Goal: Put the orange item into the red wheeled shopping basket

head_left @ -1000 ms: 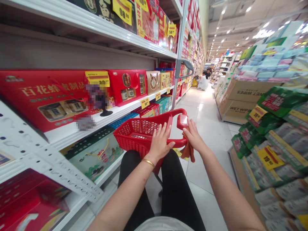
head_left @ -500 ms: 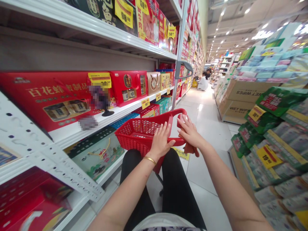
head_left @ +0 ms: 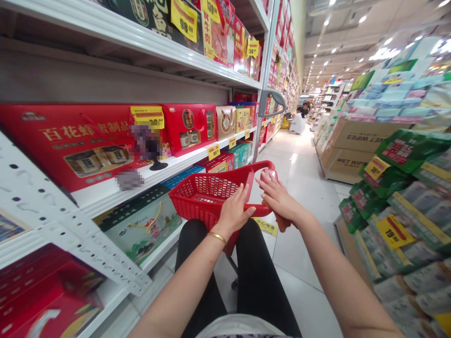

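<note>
A red shopping basket (head_left: 197, 199) with perforated walls stands in front of my knees, with no goods visible inside. My left hand (head_left: 233, 211) lies over its near rim, fingers stretched and close together, thumb out to the side. My right hand (head_left: 280, 199) is spread over the basket's right corner, by the raised red rim (head_left: 262, 164). Beneath that palm hangs a brown, soft-looking piece (head_left: 283, 223); its kind is mostly hidden, and I cannot tell whether the hand holds it. A gold bangle (head_left: 217, 237) circles my left wrist.
White shelves (head_left: 148, 180) on the left carry red gift boxes (head_left: 42, 141). A small pixelated item (head_left: 146, 143) on a black base stands at the shelf edge. Right are green packs (head_left: 405, 150) and wipes cartons (head_left: 366, 134). People (head_left: 299, 121) crouch down the aisle.
My right hand has shifted slightly, and its fingers have come down lower over the basket's corner. The brown piece under it has swung a little. My left hand stays nearly in place.
</note>
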### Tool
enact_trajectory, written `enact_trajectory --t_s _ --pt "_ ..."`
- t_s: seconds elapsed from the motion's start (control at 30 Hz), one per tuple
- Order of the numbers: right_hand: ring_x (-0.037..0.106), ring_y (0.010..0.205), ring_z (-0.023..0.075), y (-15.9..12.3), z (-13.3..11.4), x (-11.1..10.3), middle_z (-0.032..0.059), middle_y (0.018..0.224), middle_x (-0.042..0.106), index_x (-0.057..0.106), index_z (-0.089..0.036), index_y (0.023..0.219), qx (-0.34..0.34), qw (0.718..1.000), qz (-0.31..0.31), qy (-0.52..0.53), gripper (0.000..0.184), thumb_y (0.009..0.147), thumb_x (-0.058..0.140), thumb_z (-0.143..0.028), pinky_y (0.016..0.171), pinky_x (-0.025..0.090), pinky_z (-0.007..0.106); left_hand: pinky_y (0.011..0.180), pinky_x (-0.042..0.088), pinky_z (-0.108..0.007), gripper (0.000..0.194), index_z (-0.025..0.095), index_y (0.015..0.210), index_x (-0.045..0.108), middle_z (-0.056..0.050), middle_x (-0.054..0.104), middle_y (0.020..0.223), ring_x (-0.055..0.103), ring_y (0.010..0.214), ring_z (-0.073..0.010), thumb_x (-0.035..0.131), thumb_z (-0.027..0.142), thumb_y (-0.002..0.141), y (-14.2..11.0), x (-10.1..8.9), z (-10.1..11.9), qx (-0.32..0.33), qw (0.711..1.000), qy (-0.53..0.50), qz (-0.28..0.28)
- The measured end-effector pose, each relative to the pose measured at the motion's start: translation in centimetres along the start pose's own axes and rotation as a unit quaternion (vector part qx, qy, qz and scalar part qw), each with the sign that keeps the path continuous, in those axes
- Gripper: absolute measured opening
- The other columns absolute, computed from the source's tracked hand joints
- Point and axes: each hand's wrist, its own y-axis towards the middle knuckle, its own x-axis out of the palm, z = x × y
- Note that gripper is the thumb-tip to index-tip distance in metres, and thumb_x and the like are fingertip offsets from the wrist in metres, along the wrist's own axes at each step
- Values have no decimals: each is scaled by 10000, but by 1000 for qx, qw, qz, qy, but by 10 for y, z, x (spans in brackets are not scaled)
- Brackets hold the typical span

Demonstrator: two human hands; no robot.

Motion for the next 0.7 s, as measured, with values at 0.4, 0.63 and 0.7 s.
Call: enact_trajectory --t_s 0.4,0.63,0.7 --pt "81 1683 319 42 33 -4 -3 1807 170 268 -354 1730 1 997 -50 -57 657 1076 330 -352 1330 134 695 1314 350 -472 1010 181 1708 328 -137 438 1716 370 1616 -291 169 874 991 2 -2 -2 18 1000 -19 -5" --pt "36 1686 327 74 42 -7 23 1819 119 242 -327 1740 53 993 -67 -88 659 1105 295 -495 1335 109 684 1284 396 -486 1026 190 1725 276 -143 403 1733 389 1607 -297 195 891 980 1 -6 -1 5 999 -28 -23" --pt "51 1686 332 91 51 -6 54 1820 134 252 -304 1738 120 988 -54 -85 670 1100 305 -502 1328 138 691 1289 387 -492 1037 181 1726 271 -148 389 1739 373 1614 -302 200 895 977 3 -4 0 4 999 -30 -27"
